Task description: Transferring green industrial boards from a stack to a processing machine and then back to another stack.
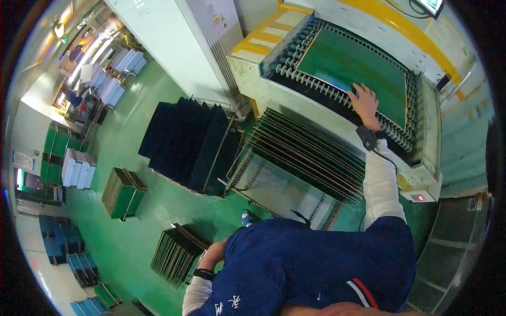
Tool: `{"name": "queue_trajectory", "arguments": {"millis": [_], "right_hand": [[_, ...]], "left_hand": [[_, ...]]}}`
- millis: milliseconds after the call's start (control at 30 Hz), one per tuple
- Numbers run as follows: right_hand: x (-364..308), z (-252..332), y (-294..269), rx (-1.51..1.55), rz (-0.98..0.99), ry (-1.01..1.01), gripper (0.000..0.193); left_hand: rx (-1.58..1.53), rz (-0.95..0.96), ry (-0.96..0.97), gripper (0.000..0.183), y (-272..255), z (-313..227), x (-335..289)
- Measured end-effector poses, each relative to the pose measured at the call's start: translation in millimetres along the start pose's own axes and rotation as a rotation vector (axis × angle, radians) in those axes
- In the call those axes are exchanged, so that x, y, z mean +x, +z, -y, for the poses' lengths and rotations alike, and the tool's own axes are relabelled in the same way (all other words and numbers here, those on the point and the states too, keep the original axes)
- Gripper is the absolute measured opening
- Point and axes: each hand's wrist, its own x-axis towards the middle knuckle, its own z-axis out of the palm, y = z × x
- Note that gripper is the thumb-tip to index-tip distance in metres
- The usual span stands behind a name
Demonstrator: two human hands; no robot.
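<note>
Head view, and from where I stand the right hand reaches out over the pale machine, fingers a little spread and resting at the near edge of a green panel; it doesn't seem to be pinching anything. That panel lies flat on the rollers, most of it beyond the fingertips. By my reckoning, the placing of this one is nearly done, with the hand not yet clear of it. Nearer the body and to the left of that hand, a row of thin panels stands on edge in a rack; whether those are waiting or finished, I can't tell. Farther left of it stand dark sheets, packed too closely to count. The left hand is down beside the body, near a smaller batch of upright panels, but its fingers vanish behind the blue shirt, so I can't say whether they are spread, closed or holding something. Well beyond the right hand, a screen is cut off, and the rollers beneath the panel are hidden.
</note>
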Motion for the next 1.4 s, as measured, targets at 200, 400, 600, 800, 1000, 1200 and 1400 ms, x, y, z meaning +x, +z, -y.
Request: {"name": "queue_trajectory", "arguments": {"millis": [200,400,600,800,1000,1200,1400], "right_hand": [[2.2,4.0,1.1,-0.044,-0.008,-0.023,0.051],[0.6,-10.3,7.9,0.053,-0.104,-0.162,0.050],[-69.4,41.5,-19.2,0.420,-0.015,-0.310,0.035],[-185.0,103.6,-48.6,0.755,0.347,-0.336,0.022],[-260.2,120.0,-38.1,0.821,0.553,-0.342,0.025],[-292.0,118.0,-18.4,0.574,0.448,-0.369,0.038],[-299.3,124.7,-4.9,0.482,0.462,-0.321,0.036]], "left_hand": [[0.042,-0.003,-0.018,0.059,26.2,34.5,12.5],[-0.060,-0.035,-0.068,0.051,9.4,16.5,11.7],[0.015,-0.037,-0.021,0.047,8.5,17.4,16.4],[0.015,-0.026,-0.015,0.046,-0.7,13.6,23.1],[0.022,-0.044,0.076,0.047,5.2,35.9,28.6],[0.021,-0.054,0.102,0.047,2.1,40.8,31.2],[-0.027,-0.035,0.112,0.047,2.7,48.0,31.1]]}}
